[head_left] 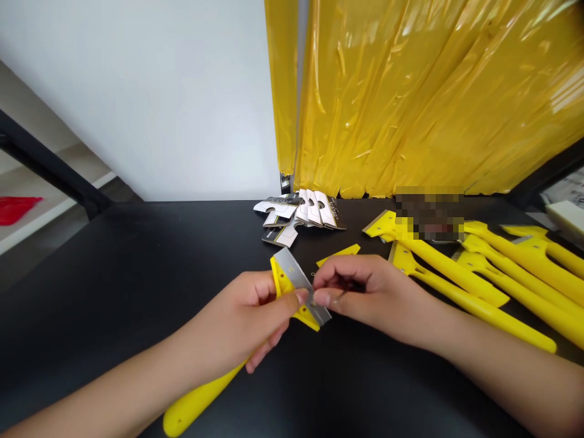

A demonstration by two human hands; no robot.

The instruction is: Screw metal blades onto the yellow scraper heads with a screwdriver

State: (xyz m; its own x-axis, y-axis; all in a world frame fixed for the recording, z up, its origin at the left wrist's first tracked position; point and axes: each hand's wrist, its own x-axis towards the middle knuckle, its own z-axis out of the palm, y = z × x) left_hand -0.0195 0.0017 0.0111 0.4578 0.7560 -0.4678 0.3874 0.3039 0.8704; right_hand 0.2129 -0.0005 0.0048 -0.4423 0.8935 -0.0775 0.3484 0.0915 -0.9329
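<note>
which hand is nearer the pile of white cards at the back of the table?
Right. The right hand sits just front-right of the white cards; the left hand, gripping the yellow scraper, is lower and farther toward the near edge.

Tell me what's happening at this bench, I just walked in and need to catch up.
A person is working on a yellow scraper over a black table. The left hand grips it near the head, and the right hand pinches at the metal blade on the head. More yellow scrapers lie to the right, a loose yellow piece sits just beyond the hands, and a pile of small cards lies farther back.
</note>
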